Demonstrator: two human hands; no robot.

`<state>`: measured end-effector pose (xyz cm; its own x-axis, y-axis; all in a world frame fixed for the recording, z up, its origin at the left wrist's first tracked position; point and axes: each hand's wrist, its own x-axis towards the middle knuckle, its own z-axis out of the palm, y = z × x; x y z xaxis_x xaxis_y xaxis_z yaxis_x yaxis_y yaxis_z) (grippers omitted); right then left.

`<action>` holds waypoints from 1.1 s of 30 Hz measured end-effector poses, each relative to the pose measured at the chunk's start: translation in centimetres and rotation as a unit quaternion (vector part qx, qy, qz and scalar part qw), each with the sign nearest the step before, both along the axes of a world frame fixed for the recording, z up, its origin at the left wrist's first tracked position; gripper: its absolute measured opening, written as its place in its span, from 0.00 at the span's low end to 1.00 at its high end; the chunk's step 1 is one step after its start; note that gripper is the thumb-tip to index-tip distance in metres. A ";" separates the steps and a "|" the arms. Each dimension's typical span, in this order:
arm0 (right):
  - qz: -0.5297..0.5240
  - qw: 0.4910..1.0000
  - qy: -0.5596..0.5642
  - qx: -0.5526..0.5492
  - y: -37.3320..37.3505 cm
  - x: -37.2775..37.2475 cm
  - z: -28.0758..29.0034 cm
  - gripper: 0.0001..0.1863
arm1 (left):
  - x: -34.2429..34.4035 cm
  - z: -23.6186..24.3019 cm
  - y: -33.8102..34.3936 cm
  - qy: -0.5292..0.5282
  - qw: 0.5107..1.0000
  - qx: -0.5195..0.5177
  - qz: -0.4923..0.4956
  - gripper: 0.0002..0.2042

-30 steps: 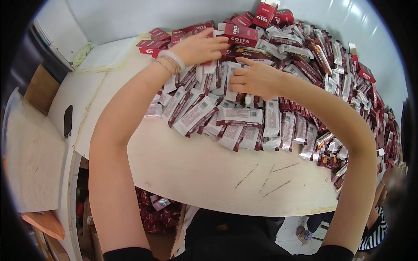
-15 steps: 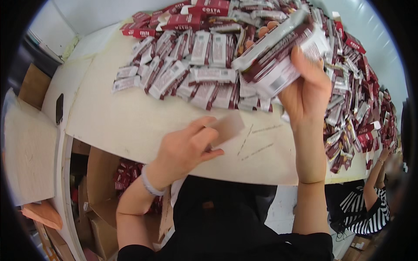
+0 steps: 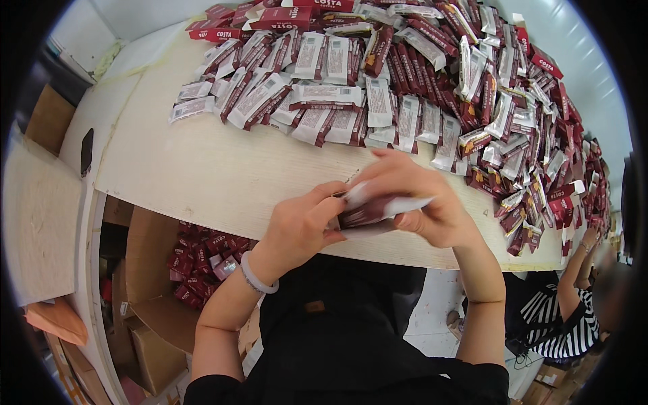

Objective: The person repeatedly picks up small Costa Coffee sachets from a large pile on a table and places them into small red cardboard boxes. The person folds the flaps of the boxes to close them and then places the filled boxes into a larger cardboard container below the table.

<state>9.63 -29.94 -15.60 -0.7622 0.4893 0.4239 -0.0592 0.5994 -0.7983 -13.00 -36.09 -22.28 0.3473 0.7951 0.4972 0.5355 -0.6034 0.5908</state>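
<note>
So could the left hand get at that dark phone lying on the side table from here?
Probably, with a stretch: the left hand is busy gripping sachets, but nothing stands between it and the phone.

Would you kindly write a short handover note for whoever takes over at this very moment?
Left hand: gripping the left end of a small stack of dark red and white sachets.
Right hand: closed over the stack's right end, fingers on top.
The stack is held just above the near edge of the table.
A big heap of sachets covers the far and right side of the table.
An open carton under the table at the left holds red packs.
Done: one stack gathered in hand.
Left: the heap on the table is unsorted.
</note>
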 end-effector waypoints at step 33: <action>-0.096 0.885 0.212 -0.403 -4.9 -3.6 -5.2 0.38 | 1.4 -3.1 -2.8 -0.322 0.945 0.057 -0.024 0.21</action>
<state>6.01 -34.80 -20.78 -0.4889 0.8658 0.1065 -0.4139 -0.1227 -0.9020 -11.62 -38.86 -25.34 -0.0225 0.7142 0.6995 0.0577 -0.6976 0.7141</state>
